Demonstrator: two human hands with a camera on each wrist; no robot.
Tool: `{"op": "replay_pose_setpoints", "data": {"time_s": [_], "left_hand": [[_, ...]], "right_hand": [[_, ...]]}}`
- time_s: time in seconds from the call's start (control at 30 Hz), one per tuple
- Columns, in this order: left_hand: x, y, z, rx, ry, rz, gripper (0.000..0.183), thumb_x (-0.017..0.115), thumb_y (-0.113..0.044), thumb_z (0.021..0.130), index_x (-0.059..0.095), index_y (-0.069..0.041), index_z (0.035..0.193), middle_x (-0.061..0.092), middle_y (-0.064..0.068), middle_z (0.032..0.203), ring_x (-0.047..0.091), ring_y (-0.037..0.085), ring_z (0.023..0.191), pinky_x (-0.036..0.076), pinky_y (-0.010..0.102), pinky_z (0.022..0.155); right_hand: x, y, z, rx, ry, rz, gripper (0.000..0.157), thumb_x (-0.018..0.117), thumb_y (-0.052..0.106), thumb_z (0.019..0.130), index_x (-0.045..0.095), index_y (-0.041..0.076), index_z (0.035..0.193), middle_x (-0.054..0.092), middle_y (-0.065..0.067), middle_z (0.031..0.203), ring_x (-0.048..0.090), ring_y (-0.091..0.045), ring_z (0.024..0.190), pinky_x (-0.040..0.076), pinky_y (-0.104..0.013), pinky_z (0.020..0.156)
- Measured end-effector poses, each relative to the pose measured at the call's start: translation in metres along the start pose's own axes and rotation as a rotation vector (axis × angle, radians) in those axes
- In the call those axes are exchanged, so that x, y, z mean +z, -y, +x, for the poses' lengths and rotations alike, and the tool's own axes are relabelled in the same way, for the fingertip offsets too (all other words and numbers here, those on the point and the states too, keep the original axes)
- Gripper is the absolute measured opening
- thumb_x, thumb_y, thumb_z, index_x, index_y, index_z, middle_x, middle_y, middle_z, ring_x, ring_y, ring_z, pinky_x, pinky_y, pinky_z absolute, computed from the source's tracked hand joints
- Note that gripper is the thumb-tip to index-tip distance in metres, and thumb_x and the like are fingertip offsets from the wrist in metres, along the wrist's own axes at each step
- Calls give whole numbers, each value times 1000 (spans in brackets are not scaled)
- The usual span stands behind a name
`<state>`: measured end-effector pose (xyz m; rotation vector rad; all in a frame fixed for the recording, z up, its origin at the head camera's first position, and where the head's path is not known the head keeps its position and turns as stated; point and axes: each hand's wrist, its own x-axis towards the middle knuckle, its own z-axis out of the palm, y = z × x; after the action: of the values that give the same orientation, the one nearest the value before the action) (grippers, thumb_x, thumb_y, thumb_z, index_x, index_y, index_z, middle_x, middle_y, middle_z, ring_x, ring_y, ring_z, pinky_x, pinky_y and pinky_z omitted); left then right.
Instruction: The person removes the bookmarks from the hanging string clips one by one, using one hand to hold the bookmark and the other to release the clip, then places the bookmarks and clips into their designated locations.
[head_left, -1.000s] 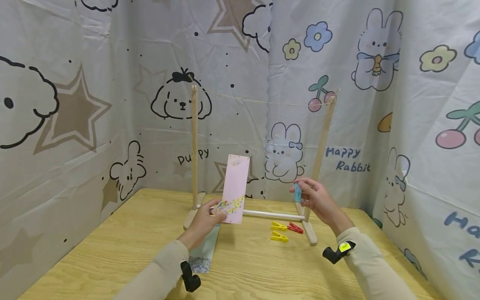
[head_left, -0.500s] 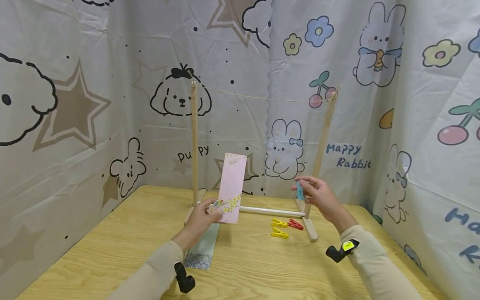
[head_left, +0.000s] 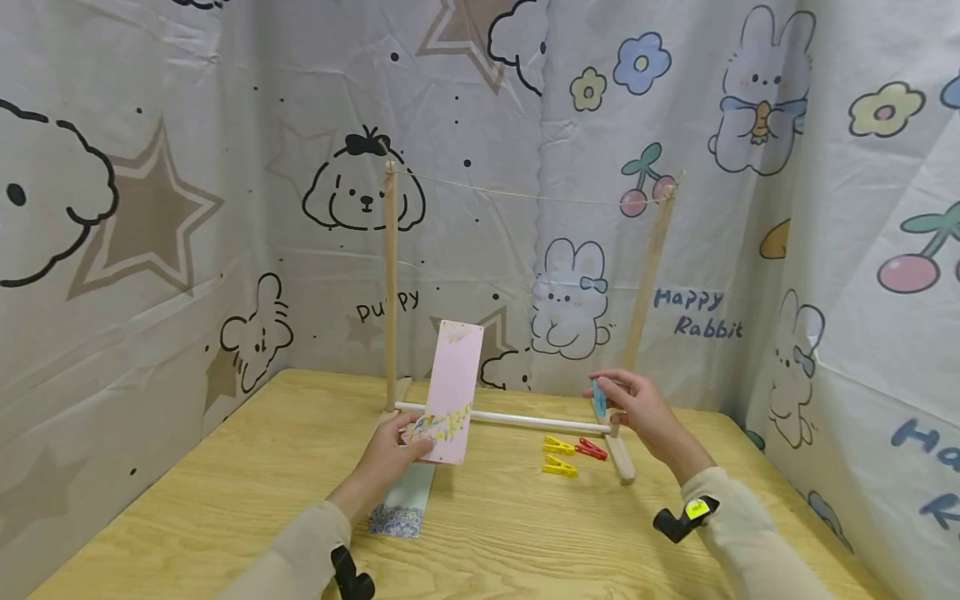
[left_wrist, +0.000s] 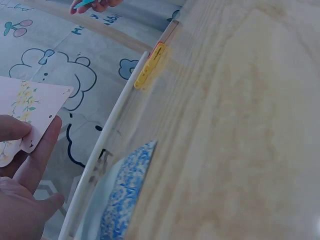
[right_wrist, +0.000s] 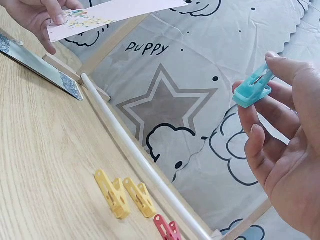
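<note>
My left hand (head_left: pixel 387 457) pinches the lower left of a pink card (head_left: pixel 454 383) printed with yellow flowers, thumb in front and fingers behind. The card stands nearly upright, tilted a little, above the table. In my right hand (head_left: pixel 643 412) a light-blue clothespin (right_wrist: pixel 252 91) is pinched between thumb and fingers, near the right post of the frame. A pale green card (head_left: pixel 402 502) with a blue patterned end lies on the table below my left hand, partly hidden by it. Two yellow clothespins (head_left: pixel 559 466) and a red clothespin (head_left: pixel 592 449) lie between the hands.
A wooden frame with a left post (head_left: pixel 391 287) and right post (head_left: pixel 650 279) stands at the back. A thin string (head_left: pixel 517 194) sags slightly between their tops, and a white rod (head_left: pixel 536 422) joins their feet. A printed curtain (head_left: pixel 465 108) surrounds the table (head_left: pixel 517 533).
My left hand has moved left, toward me and down with the pink card. The right hand, still holding the light-blue clothespin, has sunk slightly. The clothespins on the table have stayed put.
</note>
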<state>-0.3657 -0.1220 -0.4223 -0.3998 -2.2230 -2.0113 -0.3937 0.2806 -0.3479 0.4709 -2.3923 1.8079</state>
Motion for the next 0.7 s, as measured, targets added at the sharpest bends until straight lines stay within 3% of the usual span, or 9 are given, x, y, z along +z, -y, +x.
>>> {"op": "replay_pose_setpoints", "data": {"time_s": [0.17,0.3,0.47,0.7], "left_hand": [[0,4,-10,-32,-12,-5,37,70,-1,94,66,0,131,68,9,105,59,19,81,51,31,67],[0,7,-15,-20,-21,-10,37,71,0,93,66,1,130,67,10,106,58,19,81,51,29,65],[-2,5,-18,16,-31,-18,38,70,3,93,64,5,131,67,11,106,61,17,81,52,29,66],[-12,-2,-23,11,22,-4,47,66,3,96,55,4,142,67,16,108,67,20,86,57,35,74]], "right_hand": [[0,-9,-7,11,-12,15,51,59,38,107,57,-3,137,71,-15,118,65,-21,93,54,-28,68],[2,-20,-11,17,-16,6,51,59,39,107,57,-2,137,71,-14,119,66,-28,98,55,-30,72],[7,-34,-15,34,-21,14,52,62,39,105,57,0,139,72,-11,118,66,-23,94,55,-33,73],[10,-54,-23,63,-28,33,53,60,37,107,55,0,144,72,-14,120,65,-21,95,53,-32,70]]}}
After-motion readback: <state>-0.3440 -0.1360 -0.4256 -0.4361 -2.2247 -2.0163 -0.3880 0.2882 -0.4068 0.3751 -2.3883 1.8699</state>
